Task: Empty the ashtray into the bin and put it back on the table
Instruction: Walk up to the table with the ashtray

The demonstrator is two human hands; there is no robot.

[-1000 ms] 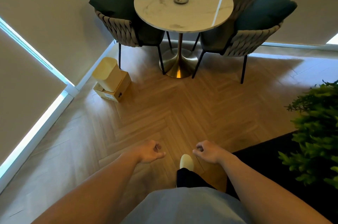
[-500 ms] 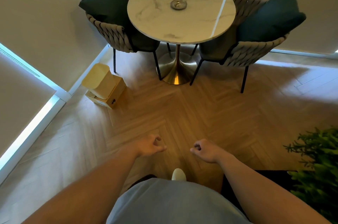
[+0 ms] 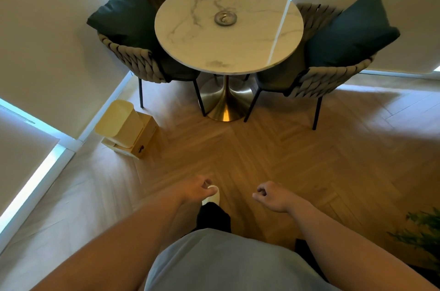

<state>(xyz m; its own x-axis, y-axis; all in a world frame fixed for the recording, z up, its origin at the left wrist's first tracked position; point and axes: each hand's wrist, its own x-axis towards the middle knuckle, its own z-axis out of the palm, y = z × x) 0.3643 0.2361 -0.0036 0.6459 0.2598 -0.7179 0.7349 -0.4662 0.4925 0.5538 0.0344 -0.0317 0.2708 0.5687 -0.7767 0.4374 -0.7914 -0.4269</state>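
Evidently the approach step: left hand (image 3: 197, 189) and right hand (image 3: 270, 196) hang empty, fingers loosely curled. Next, grasping the ashtray (image 3: 225, 18), mid marble worktop (image 3: 190, 41), likely needs stepping closer.

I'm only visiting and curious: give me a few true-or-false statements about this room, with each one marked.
1. The ashtray sits on the marble table. True.
2. The left hand holds the ashtray. False: it holds nothing, and the ashtray is on the table.
3. The yellow bin is down by the wall, left of the table. True.
4. The chairs carry red cushions. False: both cushions are dark.
5. The right hand rests on the table. False: it is over the floor, well short of it.
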